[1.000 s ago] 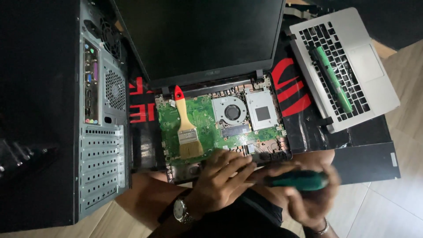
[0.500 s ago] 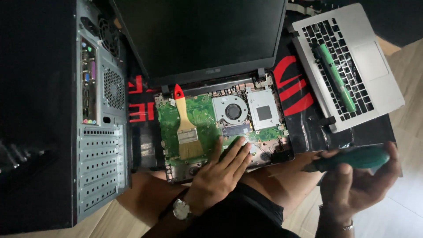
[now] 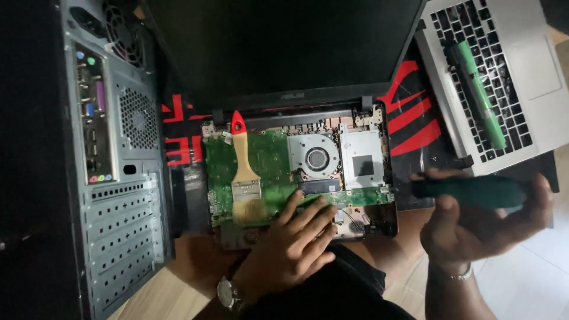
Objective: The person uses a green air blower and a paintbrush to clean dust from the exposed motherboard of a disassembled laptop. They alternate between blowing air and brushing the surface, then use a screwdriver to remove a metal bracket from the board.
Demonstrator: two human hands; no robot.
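An opened laptop base (image 3: 379, 220) lies in front of me, its green circuit board (image 3: 269, 166), round fan (image 3: 316, 157) and a grey metal plate (image 3: 361, 163) exposed. My left hand (image 3: 293, 240), with a wristwatch, rests flat on the board's near edge. My right hand (image 3: 480, 222) is raised to the right of the laptop and grips a dark green cylindrical tool (image 3: 471, 191). A paintbrush (image 3: 244, 172) with a wooden handle and red tip lies on the left part of the board.
A desktop computer case (image 3: 112, 178) lies on its side at the left, rear ports facing up. The laptop's dark screen (image 3: 278, 47) stands behind the board. A detached silver keyboard panel (image 3: 533, 77) with a green stick (image 3: 481, 95) on it lies at upper right.
My right hand has carried the green tool from the laptop's near edge out to the right and slightly up. My left hand stays on the board.
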